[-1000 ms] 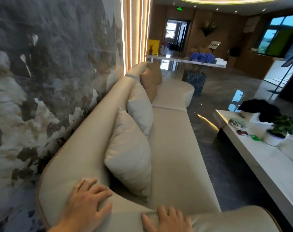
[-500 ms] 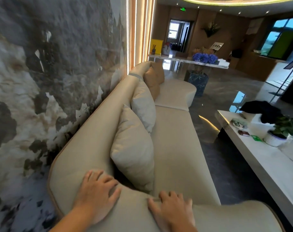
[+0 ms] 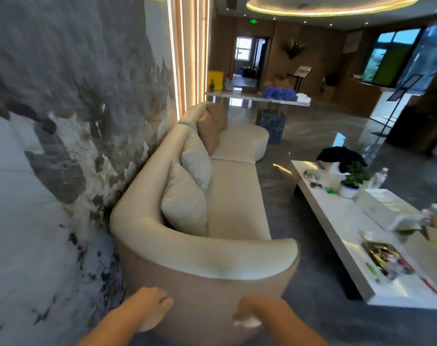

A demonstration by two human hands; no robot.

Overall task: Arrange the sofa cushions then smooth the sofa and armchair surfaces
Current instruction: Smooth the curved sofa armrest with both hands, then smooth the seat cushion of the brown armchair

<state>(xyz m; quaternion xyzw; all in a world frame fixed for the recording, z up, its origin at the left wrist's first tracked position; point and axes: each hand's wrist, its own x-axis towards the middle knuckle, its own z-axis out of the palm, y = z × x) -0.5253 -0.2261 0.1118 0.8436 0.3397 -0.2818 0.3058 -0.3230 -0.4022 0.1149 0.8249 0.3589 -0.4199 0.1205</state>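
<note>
A long cream sofa [image 3: 235, 196] runs along the wall, its curved near arm [image 3: 205, 258] facing me. Against its back lean a cream cushion [image 3: 185, 203], a second cream cushion [image 3: 197, 161] and two tan cushions [image 3: 210, 133] further along. My left hand [image 3: 150, 309] hangs in front of the arm's outer side, fingers loose and pointing down, holding nothing. My right hand [image 3: 252, 312] is level with it to the right, blurred, with a pale smear at the fingers. Neither hand rests on the arm's top.
A stone-patterned wall [image 3: 62, 146] stands close on the left. A low white coffee table [image 3: 337, 228] on the right carries a potted plant [image 3: 353, 181], a black garment [image 3: 342, 156], bottles and a tray of small items [image 3: 387, 258]. Glossy floor lies between sofa and table.
Both hands have come off the top of the sofa arm and dropped down in front of its outer side. My view has pulled back and risen, showing the whole arm.
</note>
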